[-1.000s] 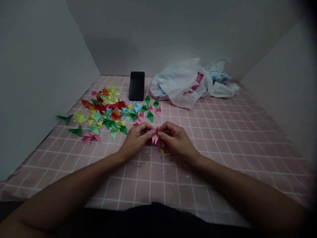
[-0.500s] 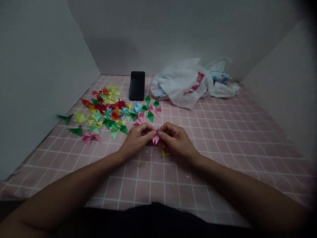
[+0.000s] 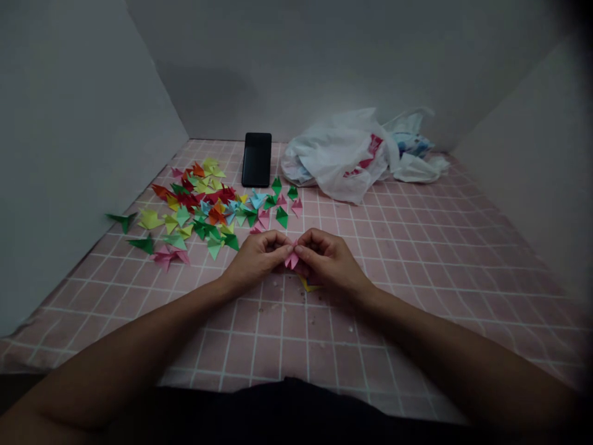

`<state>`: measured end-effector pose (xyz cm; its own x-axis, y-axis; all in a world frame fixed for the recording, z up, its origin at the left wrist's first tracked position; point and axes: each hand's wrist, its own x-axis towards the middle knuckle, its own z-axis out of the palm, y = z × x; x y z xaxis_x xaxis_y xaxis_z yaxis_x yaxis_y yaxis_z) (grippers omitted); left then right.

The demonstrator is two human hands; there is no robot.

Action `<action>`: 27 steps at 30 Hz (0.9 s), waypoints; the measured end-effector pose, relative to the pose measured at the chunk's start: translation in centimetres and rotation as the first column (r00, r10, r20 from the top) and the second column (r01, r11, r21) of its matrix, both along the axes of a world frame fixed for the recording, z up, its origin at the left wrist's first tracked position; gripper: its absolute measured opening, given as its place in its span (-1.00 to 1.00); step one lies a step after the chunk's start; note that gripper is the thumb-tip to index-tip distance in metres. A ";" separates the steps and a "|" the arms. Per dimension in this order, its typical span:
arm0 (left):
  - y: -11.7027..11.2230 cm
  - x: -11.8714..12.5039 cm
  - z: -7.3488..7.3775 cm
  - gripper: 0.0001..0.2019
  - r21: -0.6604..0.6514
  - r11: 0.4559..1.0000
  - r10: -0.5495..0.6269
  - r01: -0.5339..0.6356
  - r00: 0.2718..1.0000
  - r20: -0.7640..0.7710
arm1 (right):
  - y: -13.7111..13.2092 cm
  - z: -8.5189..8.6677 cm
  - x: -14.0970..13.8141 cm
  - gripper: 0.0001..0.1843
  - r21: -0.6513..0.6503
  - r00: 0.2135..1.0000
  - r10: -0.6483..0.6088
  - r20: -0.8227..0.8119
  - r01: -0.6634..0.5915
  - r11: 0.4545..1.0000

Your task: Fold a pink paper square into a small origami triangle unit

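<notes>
A small pink origami crane [image 3: 291, 261] is pinched between my two hands above the middle of the table. My left hand [image 3: 260, 256] grips its left side with thumb and fingertips. On its right side, my right hand [image 3: 327, 258] holds it in the same kind of pinch. My fingers cover the upper part of the folded paper. Partly hidden under my right hand lies a yellow piece of paper [image 3: 309, 285] on the checked cloth. Just beyond my left hand, the nearest of many paper cranes [image 3: 214, 245] are spread out in several colours.
A pink checked cloth [image 3: 417, 296] covers the table. At the back stands a black phone [image 3: 256, 159], and right of it lies a crumpled white plastic bag [image 3: 343, 151]. Walls close in the left, back and right sides. Tiny bits [image 3: 313, 321] are scattered near my hands.
Both hands stay in nearly the same place. My fingertips have shifted slightly on the pink crane, and its upper part shows a little less between them.
</notes>
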<state>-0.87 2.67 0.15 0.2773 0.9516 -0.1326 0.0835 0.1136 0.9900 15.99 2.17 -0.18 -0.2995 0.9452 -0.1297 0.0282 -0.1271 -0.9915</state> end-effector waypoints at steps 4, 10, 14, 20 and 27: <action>0.0 -0.1 -0.1 -0.80 0.003 1.000 -0.010 0.010 1.000 -0.014 | 0.0 -0.1 0.1 -0.76 0.005 1.000 -0.001 0.014 0.001 1.000; 0.1 -0.2 0.1 -0.81 0.020 0.999 -0.037 0.038 0.999 -0.037 | 0.2 -0.2 0.0 -0.76 -0.005 1.000 0.004 0.013 -0.004 1.000; 0.2 -0.2 -0.3 -0.82 -0.006 0.999 -0.044 0.044 0.999 -0.026 | 0.2 0.0 0.1 -0.77 -0.025 1.000 -0.003 -0.003 0.003 1.000; 0.5 -0.5 -0.6 -0.80 -0.093 0.993 -0.079 0.077 0.997 -0.015 | 0.1 0.1 0.2 -0.77 -0.033 1.000 0.007 0.006 -0.007 0.999; 0.4 -0.5 -0.3 -0.82 -0.133 0.987 -0.082 0.084 0.996 0.025 | 0.1 0.2 0.2 -0.69 -0.093 0.993 0.044 -0.112 -0.054 0.994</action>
<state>-1.40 3.11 -0.13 0.3584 0.8991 -0.2512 0.0793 0.2387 0.9678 16.23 2.28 0.02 -0.3627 0.9138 -0.1827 -0.0716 -0.2228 -0.9722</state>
